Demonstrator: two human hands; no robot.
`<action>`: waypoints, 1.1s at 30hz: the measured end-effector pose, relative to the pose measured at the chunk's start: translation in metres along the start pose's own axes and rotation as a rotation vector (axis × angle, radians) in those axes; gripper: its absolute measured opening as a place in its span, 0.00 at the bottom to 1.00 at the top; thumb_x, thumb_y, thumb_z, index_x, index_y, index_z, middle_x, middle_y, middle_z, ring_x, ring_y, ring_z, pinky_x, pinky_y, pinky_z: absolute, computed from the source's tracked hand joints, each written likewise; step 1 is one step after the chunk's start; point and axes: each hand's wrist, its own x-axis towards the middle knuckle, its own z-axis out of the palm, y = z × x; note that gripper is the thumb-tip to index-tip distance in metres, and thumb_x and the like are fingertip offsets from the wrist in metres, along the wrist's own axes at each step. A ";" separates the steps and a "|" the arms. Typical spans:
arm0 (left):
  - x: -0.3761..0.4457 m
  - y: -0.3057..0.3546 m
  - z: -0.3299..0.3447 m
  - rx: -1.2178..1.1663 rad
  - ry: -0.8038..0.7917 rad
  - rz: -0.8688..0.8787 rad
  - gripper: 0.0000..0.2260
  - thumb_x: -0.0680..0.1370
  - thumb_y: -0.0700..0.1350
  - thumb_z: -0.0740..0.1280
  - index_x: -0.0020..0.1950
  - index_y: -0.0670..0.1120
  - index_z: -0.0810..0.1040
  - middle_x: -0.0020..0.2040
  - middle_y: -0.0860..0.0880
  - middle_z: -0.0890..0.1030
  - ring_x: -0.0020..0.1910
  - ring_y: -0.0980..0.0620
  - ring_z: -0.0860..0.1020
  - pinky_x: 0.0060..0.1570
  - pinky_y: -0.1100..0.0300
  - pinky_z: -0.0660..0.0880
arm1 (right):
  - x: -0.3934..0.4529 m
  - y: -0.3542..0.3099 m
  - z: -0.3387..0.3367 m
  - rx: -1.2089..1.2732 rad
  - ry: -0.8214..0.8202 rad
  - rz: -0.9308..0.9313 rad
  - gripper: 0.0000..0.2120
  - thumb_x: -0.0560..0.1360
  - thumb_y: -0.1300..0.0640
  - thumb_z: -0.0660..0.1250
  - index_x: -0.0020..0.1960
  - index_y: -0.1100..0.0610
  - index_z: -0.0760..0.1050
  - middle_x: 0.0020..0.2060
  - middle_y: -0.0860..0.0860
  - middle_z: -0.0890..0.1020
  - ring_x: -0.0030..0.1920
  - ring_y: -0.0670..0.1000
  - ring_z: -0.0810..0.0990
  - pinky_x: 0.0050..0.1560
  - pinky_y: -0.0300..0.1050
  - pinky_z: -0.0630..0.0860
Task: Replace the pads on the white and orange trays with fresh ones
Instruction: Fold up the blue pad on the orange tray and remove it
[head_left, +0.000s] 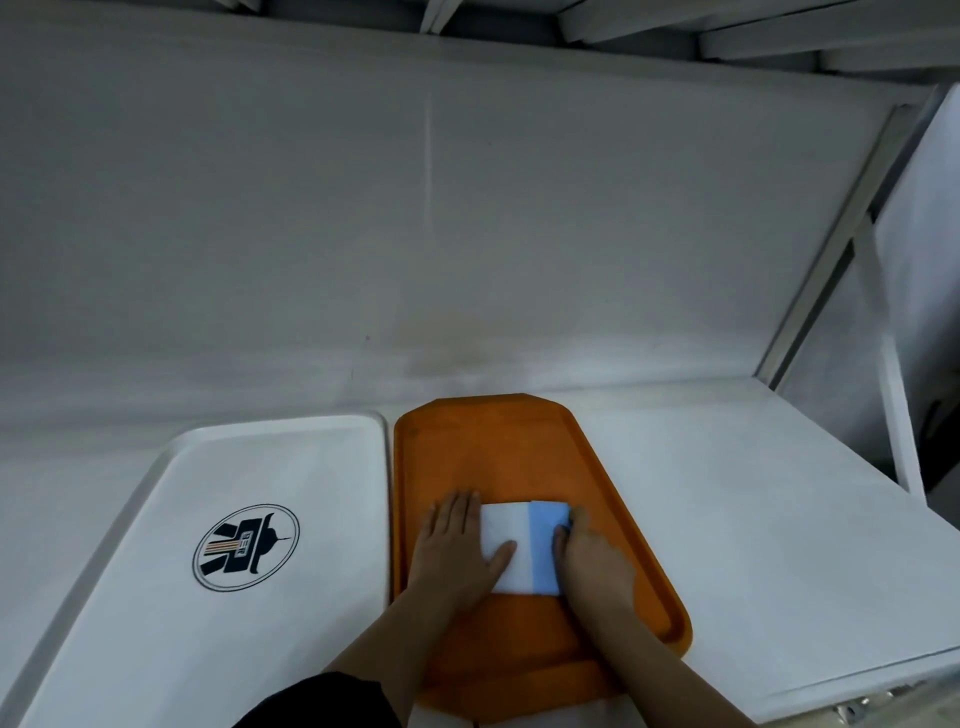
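While flat orange plastic tray holds a folded white-and-blue pad, left hand presses it w/ straight fingers; right hand fingers curl at its blue edge. White rectangular tray beside: round black logo, text unreadable.

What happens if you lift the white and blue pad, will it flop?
Probably floppy: the pad looks thin and folded flat on the orange tray. Likely light too. It may slide on the smooth tray, since both hands rest on it.
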 end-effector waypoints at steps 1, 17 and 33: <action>0.000 0.000 0.000 -0.008 0.005 -0.002 0.36 0.78 0.66 0.47 0.78 0.46 0.40 0.79 0.48 0.43 0.77 0.50 0.41 0.75 0.51 0.40 | 0.000 0.000 0.000 -0.008 0.006 0.010 0.20 0.82 0.46 0.51 0.70 0.53 0.57 0.39 0.45 0.76 0.35 0.44 0.77 0.35 0.36 0.74; 0.009 -0.010 0.003 0.017 -0.003 0.088 0.34 0.79 0.64 0.48 0.78 0.47 0.39 0.78 0.48 0.41 0.77 0.52 0.40 0.75 0.53 0.38 | 0.020 -0.004 0.023 0.061 -0.182 -0.330 0.54 0.57 0.25 0.17 0.77 0.47 0.43 0.77 0.45 0.48 0.76 0.45 0.41 0.73 0.44 0.36; -0.010 -0.001 -0.008 0.086 0.001 0.110 0.27 0.82 0.57 0.46 0.78 0.49 0.42 0.79 0.49 0.43 0.77 0.51 0.41 0.74 0.54 0.39 | 0.014 -0.022 0.002 -0.208 -0.101 -0.436 0.25 0.76 0.37 0.55 0.62 0.51 0.78 0.62 0.52 0.78 0.62 0.53 0.78 0.60 0.50 0.73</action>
